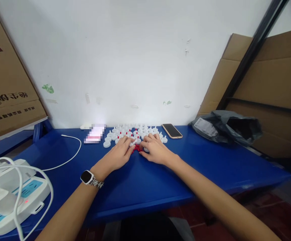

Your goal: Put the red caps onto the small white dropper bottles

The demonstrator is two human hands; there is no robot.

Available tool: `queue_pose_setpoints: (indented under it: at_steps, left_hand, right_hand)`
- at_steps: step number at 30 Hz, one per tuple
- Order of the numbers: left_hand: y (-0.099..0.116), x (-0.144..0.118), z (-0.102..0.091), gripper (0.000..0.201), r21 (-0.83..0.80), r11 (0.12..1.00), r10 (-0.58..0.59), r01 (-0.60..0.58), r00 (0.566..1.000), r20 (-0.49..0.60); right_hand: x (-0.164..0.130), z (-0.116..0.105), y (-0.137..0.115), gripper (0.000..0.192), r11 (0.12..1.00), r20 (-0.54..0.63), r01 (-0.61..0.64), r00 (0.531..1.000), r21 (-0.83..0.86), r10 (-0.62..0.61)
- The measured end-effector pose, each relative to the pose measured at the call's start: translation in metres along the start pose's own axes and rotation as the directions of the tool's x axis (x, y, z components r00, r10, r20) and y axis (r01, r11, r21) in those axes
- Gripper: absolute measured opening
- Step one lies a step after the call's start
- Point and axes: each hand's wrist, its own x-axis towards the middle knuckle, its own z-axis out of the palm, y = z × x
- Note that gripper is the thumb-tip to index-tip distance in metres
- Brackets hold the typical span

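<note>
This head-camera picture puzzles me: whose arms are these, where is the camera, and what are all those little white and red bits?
No machine here: a person wears a camera on the head, looking forward and down, so the two arms are their own. The left hand, with a watch on its wrist, and the right hand meet over small red pieces on a blue table. Their fingertips pinch small parts; exactly what each grips is too small to tell. Behind them stand many white round caps. Nearby lie a phone, a grey bag, a white cable and a power strip.
</note>
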Motion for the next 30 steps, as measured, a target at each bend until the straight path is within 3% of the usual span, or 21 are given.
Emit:
queue_pose_setpoints:
  at_steps: [4,7,9,12,14,16,24,30]
  left_hand:
    - [0.001,0.0,0.0,0.029,0.009,1.0,0.004,-0.004,1.0,0.015]
    - [0.001,0.0,-0.001,0.03,0.004,1.0,0.011,-0.011,1.0,-0.001]
    - [0.002,0.0,-0.001,0.033,-0.012,1.0,-0.001,0.001,1.0,0.001]
    - [0.005,0.0,0.0,0.037,-0.028,0.999,-0.02,0.021,1.0,0.019]
    - [0.006,0.0,0.001,0.037,-0.031,0.999,-0.009,0.01,1.0,0.015]
    - [0.008,0.0,0.001,0.036,-0.034,0.999,0.01,-0.01,1.0,-0.005]
    - [0.018,-0.001,-0.004,0.037,-0.03,0.999,0.037,-0.037,0.999,0.012]
    - [0.024,-0.003,-0.006,0.037,-0.039,0.997,0.059,-0.06,0.998,-0.029]
  right_hand:
    - [0.002,0.006,-0.003,0.015,1.0,-0.011,0.006,1.0,0.006,-0.006]
    - [0.005,0.008,-0.002,0.014,0.971,-0.085,-0.082,0.991,0.222,0.103]
    - [0.01,0.009,-0.001,0.015,0.871,-0.164,-0.176,0.947,0.459,0.278]
    - [0.017,0.012,-0.001,0.02,0.618,-0.192,-0.197,0.842,0.761,0.505]
    - [0.02,0.013,-0.003,0.023,0.508,-0.179,-0.153,0.819,0.847,0.545]
    - [0.021,0.015,-0.006,0.025,0.478,-0.176,-0.128,0.823,0.869,0.541]
    - [0.015,0.013,-0.013,0.026,0.551,-0.197,-0.093,0.874,0.829,0.444]
    - [0.01,0.001,-0.012,0.033,0.774,-0.195,-0.113,0.936,0.623,0.294]
